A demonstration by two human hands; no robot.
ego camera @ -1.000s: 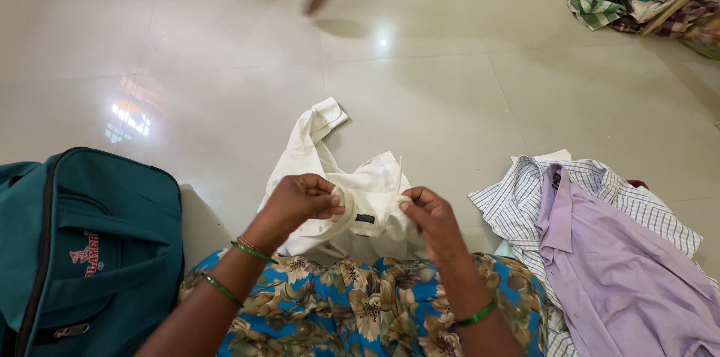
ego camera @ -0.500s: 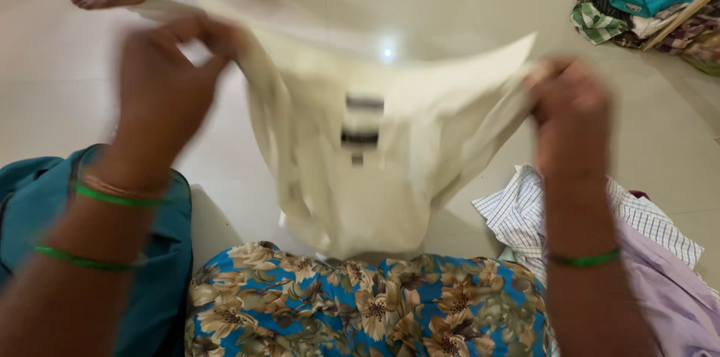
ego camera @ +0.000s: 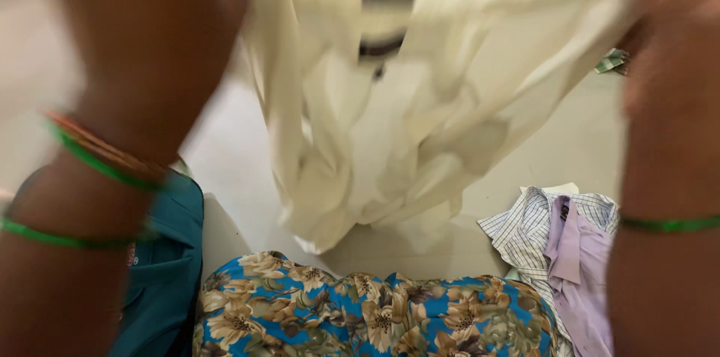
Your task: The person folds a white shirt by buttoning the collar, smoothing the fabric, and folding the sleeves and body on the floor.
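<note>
A cream shirt (ego camera: 390, 109) hangs in the air in front of me, spread between both hands and blurred by motion. My left hand (ego camera: 161, 19) grips its upper left edge near the top of the view. My right hand (ego camera: 671, 34) grips the upper right edge. Green bangles circle both wrists. The shirt's lower folds dangle just above my blue flowered lap (ego camera: 367, 308). Dark labels show near the shirt's collar.
A teal bag (ego camera: 169, 267) stands on the floor at my left. A lilac shirt (ego camera: 577, 267) lies on a checked shirt (ego camera: 525, 226) at my right. Pale glossy floor tiles (ego camera: 232, 147) show behind the cloth.
Both hands have lifted the cream shirt from my lap high into the air and pulled it wide. The person walking at the back is no longer in view.
</note>
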